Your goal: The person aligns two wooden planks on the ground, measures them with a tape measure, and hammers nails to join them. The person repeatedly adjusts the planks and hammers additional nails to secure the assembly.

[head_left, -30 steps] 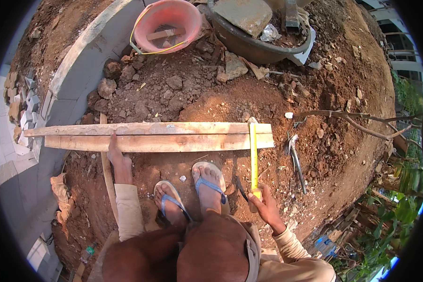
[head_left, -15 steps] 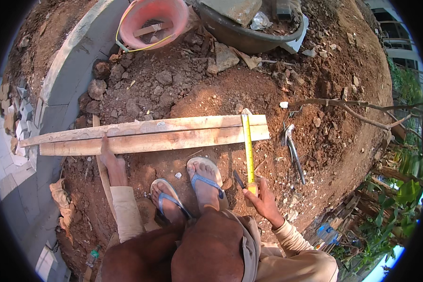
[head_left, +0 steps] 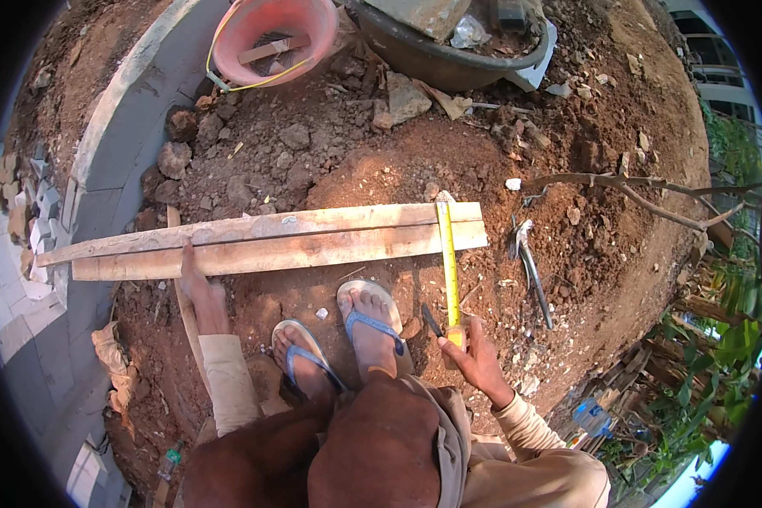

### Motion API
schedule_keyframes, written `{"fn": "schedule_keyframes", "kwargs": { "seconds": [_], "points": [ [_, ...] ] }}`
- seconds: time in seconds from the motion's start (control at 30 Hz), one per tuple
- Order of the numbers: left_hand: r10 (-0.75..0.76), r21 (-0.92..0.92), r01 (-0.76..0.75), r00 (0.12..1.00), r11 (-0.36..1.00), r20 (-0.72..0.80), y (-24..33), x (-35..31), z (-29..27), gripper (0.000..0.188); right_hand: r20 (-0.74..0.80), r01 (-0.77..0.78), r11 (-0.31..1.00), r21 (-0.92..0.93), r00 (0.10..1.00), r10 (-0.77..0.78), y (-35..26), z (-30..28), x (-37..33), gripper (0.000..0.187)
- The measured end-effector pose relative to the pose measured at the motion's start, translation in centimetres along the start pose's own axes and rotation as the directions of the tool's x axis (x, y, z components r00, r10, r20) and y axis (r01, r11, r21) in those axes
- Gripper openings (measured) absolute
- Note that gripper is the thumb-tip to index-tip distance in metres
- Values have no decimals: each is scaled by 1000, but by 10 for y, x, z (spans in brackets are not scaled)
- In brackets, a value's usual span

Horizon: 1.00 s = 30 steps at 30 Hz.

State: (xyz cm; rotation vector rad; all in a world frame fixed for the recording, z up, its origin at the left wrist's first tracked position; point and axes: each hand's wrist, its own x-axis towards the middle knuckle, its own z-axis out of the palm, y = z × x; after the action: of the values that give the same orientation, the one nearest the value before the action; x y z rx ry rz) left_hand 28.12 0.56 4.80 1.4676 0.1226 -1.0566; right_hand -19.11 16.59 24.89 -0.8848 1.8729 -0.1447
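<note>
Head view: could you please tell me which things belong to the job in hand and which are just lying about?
In the job:
- two wooden planks
- yellow tape measure

Seemingly lying about:
- hammer, untouched
- pink bucket
- black tub
- forked branch

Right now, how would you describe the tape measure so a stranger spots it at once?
Find the two pale planks lying side by side across the ground, then look to their right ends. Crossing both there, and running back to the person's right hand, is the tape measure. Its blade is flat, straight and bright yellow, unlike the dark-handled hammer lying to its right.
</note>
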Motion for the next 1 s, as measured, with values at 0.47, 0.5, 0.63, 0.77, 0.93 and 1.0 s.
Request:
{"fn": "schedule_keyframes", "kwargs": {
  "seconds": [0.47,0.5,0.63,0.77,0.93,1.0],
  "points": [
    [99,38,-97,994,995,-54,-10,8,-4,64,-34,26,992,-124,999,-31,4,-1,8,64],
    [105,42,-103,993,994,-55,-10,8,-4,64,-29,22,993,-113,999,-26,4,-1,8,64],
    [105,51,-103,993,993,-48,-10,7,-4,65,-13,-1,997,-83,1000,0,2,-2,8,63],
    [108,50,-106,993,993,-39,-9,5,-3,66,-24,11,992,-122,1000,-14,1,-3,7,62],
    [117,43,-116,993,992,-22,-7,0,-2,68,-12,5,999,-49,1000,-6,6,1,8,59],
    [130,41,-129,991,991,-23,-7,-1,-1,69,-49,25,999,37,999,-24,13,4,8,59]
  ]
}}
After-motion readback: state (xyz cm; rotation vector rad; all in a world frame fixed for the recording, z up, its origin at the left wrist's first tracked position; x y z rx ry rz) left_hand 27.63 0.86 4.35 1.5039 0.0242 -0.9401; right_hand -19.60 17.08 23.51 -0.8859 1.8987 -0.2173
